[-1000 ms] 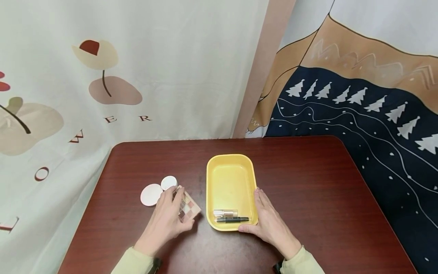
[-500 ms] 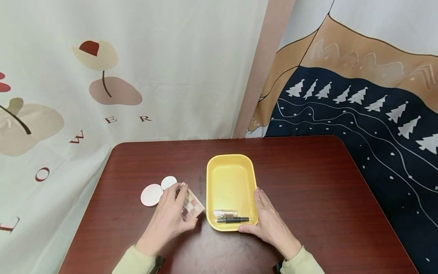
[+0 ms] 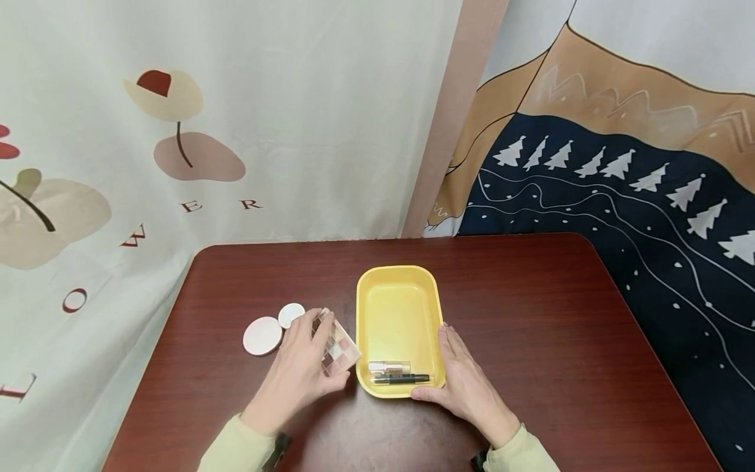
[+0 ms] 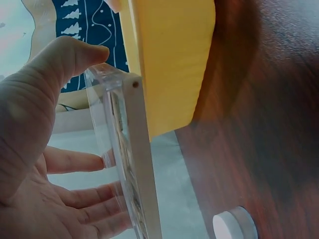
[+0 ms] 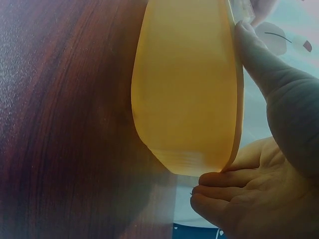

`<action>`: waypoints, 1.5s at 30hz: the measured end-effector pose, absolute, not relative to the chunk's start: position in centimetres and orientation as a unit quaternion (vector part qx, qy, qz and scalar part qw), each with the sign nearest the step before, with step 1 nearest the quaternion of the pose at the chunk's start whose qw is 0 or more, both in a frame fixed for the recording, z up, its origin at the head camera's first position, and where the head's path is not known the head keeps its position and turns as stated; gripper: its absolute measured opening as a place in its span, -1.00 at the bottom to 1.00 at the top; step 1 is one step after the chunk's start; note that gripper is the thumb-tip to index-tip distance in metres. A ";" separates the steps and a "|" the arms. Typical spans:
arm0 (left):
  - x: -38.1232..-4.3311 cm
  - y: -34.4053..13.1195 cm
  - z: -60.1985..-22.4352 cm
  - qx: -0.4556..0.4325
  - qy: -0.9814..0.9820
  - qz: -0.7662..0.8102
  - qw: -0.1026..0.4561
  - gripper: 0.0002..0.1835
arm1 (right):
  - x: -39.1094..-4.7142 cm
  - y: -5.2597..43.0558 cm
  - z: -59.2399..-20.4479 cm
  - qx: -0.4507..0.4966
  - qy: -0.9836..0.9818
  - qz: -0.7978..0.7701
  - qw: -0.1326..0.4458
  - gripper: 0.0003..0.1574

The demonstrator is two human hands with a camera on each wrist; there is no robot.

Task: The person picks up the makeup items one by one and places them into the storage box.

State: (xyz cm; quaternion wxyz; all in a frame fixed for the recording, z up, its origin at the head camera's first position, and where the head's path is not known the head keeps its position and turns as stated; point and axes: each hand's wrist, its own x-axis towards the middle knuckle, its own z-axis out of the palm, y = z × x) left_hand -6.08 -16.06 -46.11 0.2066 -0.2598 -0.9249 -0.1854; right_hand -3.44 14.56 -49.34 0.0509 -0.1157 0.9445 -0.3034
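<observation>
My left hand (image 3: 297,364) grips an eyeshadow palette (image 3: 342,352) by its edges, tilted, its near corner right at the tray's left rim. In the left wrist view the palette (image 4: 141,154) shows a pale base and a clear lid, with the thumb on one end and the fingers at the lid side. A yellow tray (image 3: 396,314) lies before me; my right hand (image 3: 468,387) holds its near right corner, thumb at the front rim and fingers along the right side. Inside the tray are a dark pen-like stick (image 3: 402,379) and a clear tube (image 3: 388,366).
To the left of the palette, a larger round pale compact (image 3: 262,336) and a smaller white round container (image 3: 291,314) stand side by side on the dark red wooden table (image 3: 519,295). Printed curtains (image 3: 307,131) hang behind the table's far edge.
My left hand has carried the palette to the right and slightly away from me, up to the tray's left rim. My right hand and the tray have stayed in place.
</observation>
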 end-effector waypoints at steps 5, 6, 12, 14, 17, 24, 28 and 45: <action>-6.3 -15.6 -45.8 -0.268 -0.924 -0.182 0.205 -0.06 | -3.4 14.5 -49.3 -0.115 0.946 -0.300 0.050 0.58; -6.4 -15.5 -45.8 -0.269 -0.924 -0.180 0.205 -0.06 | -3.4 14.5 -49.3 -0.115 0.946 -0.300 0.050 0.58; -6.6 -15.0 -45.4 -0.277 -0.924 -0.178 0.193 -0.11 | -3.4 14.5 -49.2 -0.115 0.946 -0.301 0.050 0.57; -6.6 -14.8 -45.3 -0.278 -0.925 -0.178 0.187 -0.13 | -3.4 14.5 -49.2 -0.115 0.946 -0.300 0.051 0.58; -6.7 -14.4 -45.2 -0.281 -0.924 -0.180 0.185 -0.13 | -3.3 14.5 -49.2 -0.117 0.946 -0.299 0.049 0.58; -7.1 -13.5 -44.9 -0.294 -0.919 -0.185 0.185 -0.16 | -3.3 14.5 -49.3 -0.124 0.945 -0.301 0.033 0.57; -7.3 -13.0 -44.5 -0.294 -0.924 -0.179 0.167 -0.12 | -3.3 14.5 -49.4 -0.125 0.945 -0.299 0.032 0.56; -8.5 -10.8 -44.2 -0.331 -0.916 -0.170 0.150 -0.07 | -3.3 14.5 -49.5 -0.123 0.944 -0.305 0.035 0.54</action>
